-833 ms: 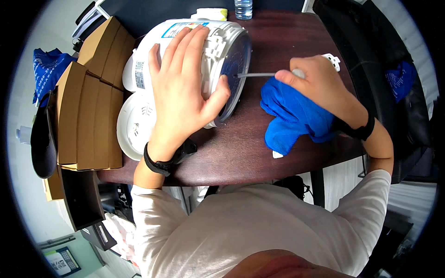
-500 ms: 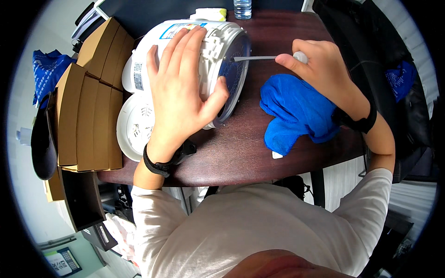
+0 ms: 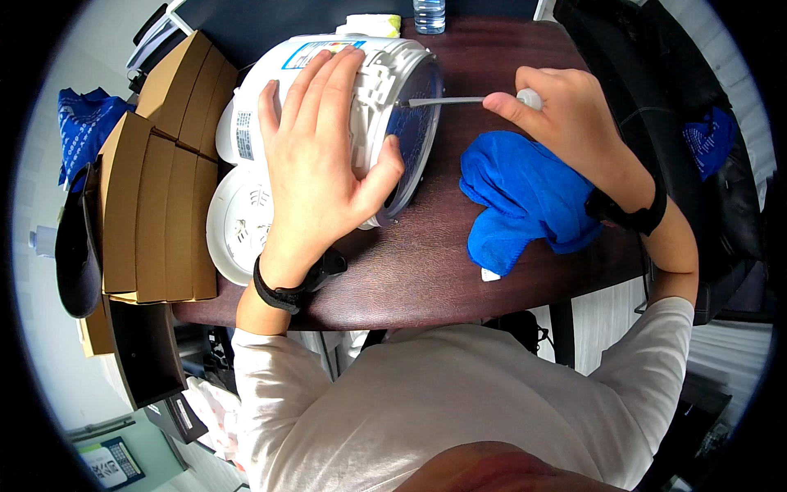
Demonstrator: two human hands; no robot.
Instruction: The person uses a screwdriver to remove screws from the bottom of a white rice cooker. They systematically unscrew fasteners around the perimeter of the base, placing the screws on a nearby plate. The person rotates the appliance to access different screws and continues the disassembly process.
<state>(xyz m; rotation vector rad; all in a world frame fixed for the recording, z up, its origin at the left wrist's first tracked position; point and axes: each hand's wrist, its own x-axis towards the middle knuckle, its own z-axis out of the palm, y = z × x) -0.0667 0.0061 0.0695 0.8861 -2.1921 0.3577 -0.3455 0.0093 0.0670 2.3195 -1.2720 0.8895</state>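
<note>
A white drum-shaped appliance (image 3: 381,78) lies on its side on the table, its dark blue round end facing right. My left hand (image 3: 320,143) rests on top of it with fingers stretched out and thumb over the rim by the round end. My right hand (image 3: 566,115) is closed round the pale handle of a screwdriver (image 3: 451,101). The metal shaft points left, and its tip is at the appliance's end face near the rim; whether it sits in a screw is too small to tell. A crumpled blue cloth (image 3: 525,197) lies below my right hand.
A white round lid-like part (image 3: 225,217) with slots leans beside the appliance. Brown cardboard boxes (image 3: 156,213) stand stacked at the left. A water bottle (image 3: 429,16) and a white-and-green packet (image 3: 373,25) are at the far edge of the dark wooden table (image 3: 410,283). Black seating (image 3: 656,98) is at the right.
The screwdriver has shifted slightly to the left, its tip now further in at the appliance's end face. My left hand and the appliance have stayed in place.
</note>
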